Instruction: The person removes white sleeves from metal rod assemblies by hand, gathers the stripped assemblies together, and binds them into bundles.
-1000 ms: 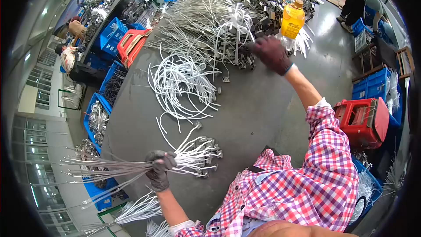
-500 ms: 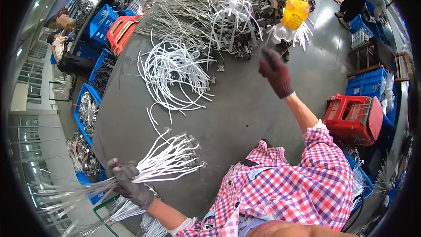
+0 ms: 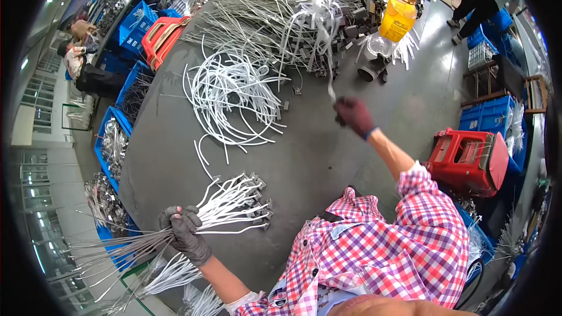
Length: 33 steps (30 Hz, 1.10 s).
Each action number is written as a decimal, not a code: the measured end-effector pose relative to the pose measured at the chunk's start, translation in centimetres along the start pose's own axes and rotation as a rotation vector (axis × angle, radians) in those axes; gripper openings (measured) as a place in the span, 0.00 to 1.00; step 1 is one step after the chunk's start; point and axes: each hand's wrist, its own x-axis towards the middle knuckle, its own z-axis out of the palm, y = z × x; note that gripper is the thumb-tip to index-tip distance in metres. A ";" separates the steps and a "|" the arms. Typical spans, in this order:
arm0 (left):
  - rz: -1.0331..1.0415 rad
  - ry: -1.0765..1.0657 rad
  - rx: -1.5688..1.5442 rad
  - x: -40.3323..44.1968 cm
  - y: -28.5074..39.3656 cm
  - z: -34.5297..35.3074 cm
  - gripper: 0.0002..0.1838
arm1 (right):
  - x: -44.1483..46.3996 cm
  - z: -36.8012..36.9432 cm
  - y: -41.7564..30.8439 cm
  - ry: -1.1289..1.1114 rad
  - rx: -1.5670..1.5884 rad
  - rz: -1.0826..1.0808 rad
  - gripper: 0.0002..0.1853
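My left hand (image 3: 186, 231), in a dark grey glove, is closed round a bundle of wires at the table's left edge. White sleeved ends with small metal pieces (image 3: 234, 203) point right over the table; thin grey ends hang out to the left. My right hand (image 3: 354, 116), in a dark red glove, is closed on a whitish strip (image 3: 331, 76) that runs up to a clump of white ties on the large wire pile (image 3: 252, 17). A coil of white tubing (image 3: 234, 96) lies between the hands on the grey table (image 3: 304, 158).
A yellow bottle (image 3: 399, 17) stands at the far right of the table beside dark parts. Red stools (image 3: 468, 161) and blue crates (image 3: 489, 114) are on the right; more blue crates (image 3: 111, 152) line the left. Other people work at far left and upper right.
My right hand has come back from the pile towards me, now with a strip stretched from it. My left hand moved left and down, then slightly right, still holding the bundle.
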 end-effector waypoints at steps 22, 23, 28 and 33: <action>-0.101 -0.457 -0.049 -1.6 1.9 -2.6 0.12 | -16.9 1.7 -8.2 -0.891 -0.996 -0.809 0.08; -0.095 -0.450 -0.049 -1.5 1.5 -3.1 0.12 | -17.0 1.9 -8.9 -0.932 -1.028 -0.870 0.09; 0.017 -0.105 -0.085 -1.4 5.4 -1.9 0.13 | -18.0 2.9 -10.9 -1.030 -1.102 -1.016 0.10; 0.103 -0.136 -0.116 -1.6 5.0 -2.1 0.13 | -19.0 4.0 -11.0 -1.062 -0.941 -1.089 0.09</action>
